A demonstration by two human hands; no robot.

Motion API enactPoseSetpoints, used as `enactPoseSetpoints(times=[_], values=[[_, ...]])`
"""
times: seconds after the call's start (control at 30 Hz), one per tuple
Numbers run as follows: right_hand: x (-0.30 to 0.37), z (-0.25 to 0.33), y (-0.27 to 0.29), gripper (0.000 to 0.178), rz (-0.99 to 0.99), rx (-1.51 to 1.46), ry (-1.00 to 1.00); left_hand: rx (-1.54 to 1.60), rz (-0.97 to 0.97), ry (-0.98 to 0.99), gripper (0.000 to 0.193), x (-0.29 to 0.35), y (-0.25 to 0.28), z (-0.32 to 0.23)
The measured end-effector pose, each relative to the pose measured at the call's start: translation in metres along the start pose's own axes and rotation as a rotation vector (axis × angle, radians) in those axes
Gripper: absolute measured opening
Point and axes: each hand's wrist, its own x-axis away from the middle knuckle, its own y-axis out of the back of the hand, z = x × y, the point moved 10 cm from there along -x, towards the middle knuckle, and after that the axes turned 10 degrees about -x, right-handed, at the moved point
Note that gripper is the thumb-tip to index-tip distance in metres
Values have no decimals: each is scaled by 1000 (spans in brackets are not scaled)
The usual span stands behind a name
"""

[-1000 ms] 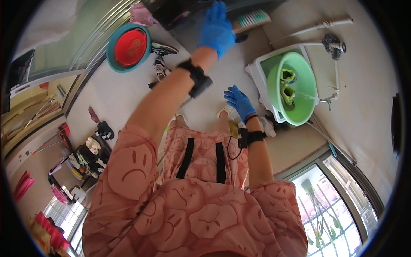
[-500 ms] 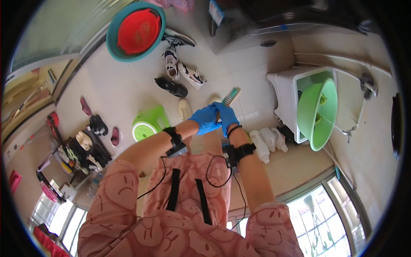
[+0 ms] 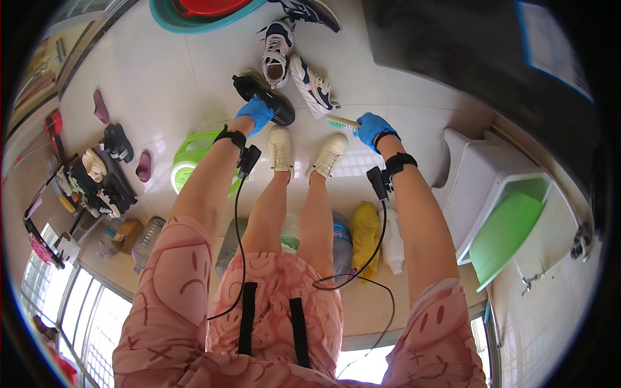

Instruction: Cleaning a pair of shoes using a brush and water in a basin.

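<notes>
**A black shoe [image 3: 264, 89] at the left hand [image 3: 257, 114], a brush [image 3: 344, 122] in the right hand [image 3: 375, 129]**

The tiled floor [image 3: 213, 71] carries most of the things. At its right edge, close to the wall, there is a white stand [image 3: 479, 187], and a light green basin [image 3: 511, 226] sits tilted in it. Toward the far side of the floor is a teal basin [image 3: 176, 23] with a red basin [image 3: 208, 6] inside. A green stool [image 3: 194, 155] stands nearer to the left edge.

Well away from the floor's edges, in front of the person's white shoes [image 3: 280, 152], lies the black shoe. Two pale sneakers [image 3: 314, 85] with dark blue parts lie just beyond it. The left hand, in a blue glove, is against the black shoe; its fingers are mostly hidden, so I cannot tell if they grip. The right hand, also gloved, has its fingers clamped around the brush handle. The teal bristles are near the closer sneaker.
</notes>
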Motion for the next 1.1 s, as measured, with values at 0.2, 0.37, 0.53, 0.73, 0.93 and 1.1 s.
enactPoseSetpoints(times=[0.2,0.37,0.53,0.73,0.93,1.1], values=[[-113,15,-57,86,18,-511,6,-301,-94,-55,30,-109,-34,28],[-154,24,-99,65,90,-556,36,-1008,129,-514,24,-120,-96,-13],[-156,6,-129,28,152,-573,-73,-1226,13,-461,21,-111,-76,-7],[-63,9,-101,38,81,-319,-61,-261,-446,-343,20,-6,61,-40],[91,2,-55,30,215,-666,-214,-166,-253,-155,41,124,125,-80],[213,-40,-27,21,181,-1334,-84,-319,-232,-265,44,221,142,-142]])
